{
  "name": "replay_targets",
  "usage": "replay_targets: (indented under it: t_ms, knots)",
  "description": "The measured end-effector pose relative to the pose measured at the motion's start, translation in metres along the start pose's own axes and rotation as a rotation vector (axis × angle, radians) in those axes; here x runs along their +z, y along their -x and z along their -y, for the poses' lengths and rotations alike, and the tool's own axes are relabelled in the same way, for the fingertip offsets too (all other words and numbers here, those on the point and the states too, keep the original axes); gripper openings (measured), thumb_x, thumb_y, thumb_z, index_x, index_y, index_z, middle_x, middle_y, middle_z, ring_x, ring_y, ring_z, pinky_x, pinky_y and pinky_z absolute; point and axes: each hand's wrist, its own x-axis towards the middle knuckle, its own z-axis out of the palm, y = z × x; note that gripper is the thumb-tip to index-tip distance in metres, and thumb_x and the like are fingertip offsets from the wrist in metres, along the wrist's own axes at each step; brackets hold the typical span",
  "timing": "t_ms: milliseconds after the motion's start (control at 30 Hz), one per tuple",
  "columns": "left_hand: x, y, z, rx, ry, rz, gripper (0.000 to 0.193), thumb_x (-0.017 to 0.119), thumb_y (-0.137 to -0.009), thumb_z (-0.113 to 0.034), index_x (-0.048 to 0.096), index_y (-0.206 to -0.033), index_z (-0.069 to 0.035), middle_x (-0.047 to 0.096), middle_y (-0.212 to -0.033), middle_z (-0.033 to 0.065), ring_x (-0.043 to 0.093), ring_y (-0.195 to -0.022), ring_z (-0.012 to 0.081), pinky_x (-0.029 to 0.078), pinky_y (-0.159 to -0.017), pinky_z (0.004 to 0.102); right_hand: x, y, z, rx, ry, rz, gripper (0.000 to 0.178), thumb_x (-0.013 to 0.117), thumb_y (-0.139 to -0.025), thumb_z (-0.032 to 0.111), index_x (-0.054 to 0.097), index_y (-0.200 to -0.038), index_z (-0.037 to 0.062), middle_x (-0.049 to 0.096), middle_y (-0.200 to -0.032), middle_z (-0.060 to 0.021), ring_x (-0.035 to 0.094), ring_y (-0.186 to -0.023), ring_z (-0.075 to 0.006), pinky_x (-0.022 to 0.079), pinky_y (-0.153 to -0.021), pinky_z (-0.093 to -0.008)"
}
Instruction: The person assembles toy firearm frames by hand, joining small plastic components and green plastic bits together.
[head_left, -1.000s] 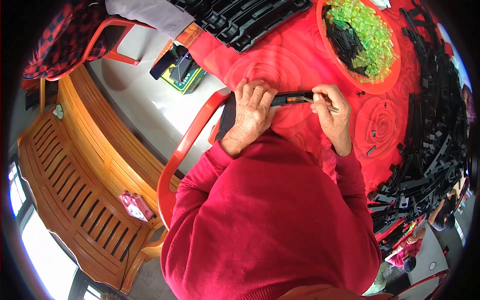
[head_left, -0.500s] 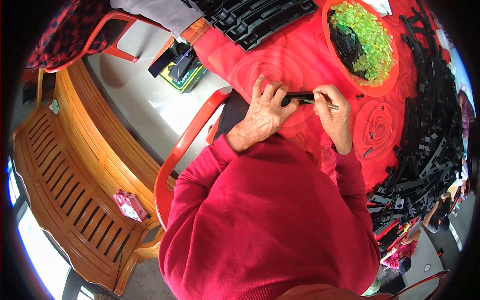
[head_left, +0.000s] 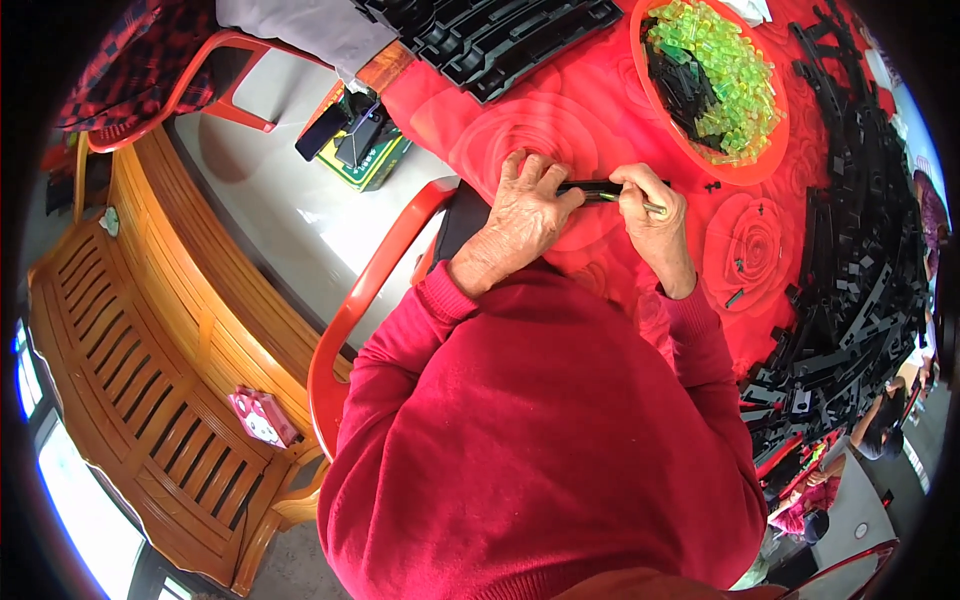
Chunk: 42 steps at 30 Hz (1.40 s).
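One strip [head_left: 596, 187] (black) lies between both grips [head_left: 525, 215] [head_left: 653, 215]

A pale, glossy floor [head_left: 285, 195] stretches across the upper left, throwing back a broad white glare near its middle, while a duller grey patch shows at the lower left. Along the left side curves a varnished orange-brown wooden settee [head_left: 203, 335] with a slatted seat. Beyond it, dark-framed windows [head_left: 95, 510] are washed out by strong daylight. A red chair [head_left: 378, 264] stands between the settee and the bench [head_left: 600, 125], whose red cloth carries large rose prints; a wooden corner lies uncovered. Another red chair [head_left: 240, 118] stands at the upper left.
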Motion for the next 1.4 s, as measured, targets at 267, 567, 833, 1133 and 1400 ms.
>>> replay_targets:
  t_ms: [267, 567, 833, 1133, 1400]
  knots:
    - [-0.009, -0.007, -0.002, 0.028, -0.009, 0.013, 0.013, 0.067, -0.069, -0.014, 0.065, -0.082, -0.013, 0.057, -0.092, 0.0037, 0.051, -0.094, 0.0252, 0.038, -0.086, 0.0402, 0.001, -0.001, 0.002, -0.035, 0.0, -0.012, 0.008, 0.049, -0.081, 0.003, 0.055, -0.087, 0.0028, 0.054, -0.068, -0.0137, 0.057, -0.057, -0.0209, 0.045, -0.054, -0.0315]
    - [-0.009, -0.004, -0.005, 0.037, 0.068, -0.065, 0.017, 0.068, -0.07, -0.008, 0.064, -0.086, -0.008, 0.057, -0.092, 0.0075, 0.052, -0.09, 0.0282, 0.041, -0.079, 0.0407, -0.013, 0.018, 0.009, 0.093, -0.359, -0.062, 0.013, 0.047, -0.089, 0.01, 0.057, -0.087, 0.0023, 0.049, -0.065, -0.0004, 0.045, -0.057, -0.0076, 0.038, -0.053, -0.0244]
    - [0.003, -0.006, 0.004, 0.04, -0.125, -0.038, 0.019, 0.063, -0.076, -0.007, 0.064, -0.095, -0.008, 0.057, -0.102, 0.0111, 0.053, -0.093, 0.0305, 0.043, -0.077, 0.0424, -0.035, 0.037, 0.0, -0.136, -0.48, -0.229, 0.017, 0.039, -0.087, 0.005, 0.055, -0.089, 0.0, 0.055, -0.084, -0.0064, 0.053, -0.069, -0.0133, 0.043, -0.063, -0.0276]
    - [0.001, -0.006, 0.002, 0.056, -0.176, 0.086, 0.023, 0.061, -0.079, -0.011, 0.061, -0.101, -0.009, 0.055, -0.109, 0.0139, 0.053, -0.097, 0.0325, 0.045, -0.081, 0.0445, -0.09, -0.031, -0.015, -0.243, 0.33, -0.343, 0.021, 0.052, -0.081, 0.004, 0.054, -0.101, 0.0079, 0.057, -0.091, -0.0108, 0.06, -0.076, -0.029, 0.047, -0.064, -0.0395]
    - [-0.024, -0.012, -0.017, 0.079, -0.091, -0.153, 0.033, 0.067, -0.076, -0.008, 0.059, -0.108, -0.004, 0.054, -0.109, 0.0144, 0.052, -0.097, 0.0326, 0.042, -0.084, 0.0431, -0.096, -0.097, -0.032, -0.33, 0.765, 0.012, 0.028, 0.055, -0.078, 0.009, 0.055, -0.105, 0.0126, 0.056, -0.102, -0.0112, 0.06, -0.087, -0.0349, 0.049, -0.066, -0.0464]
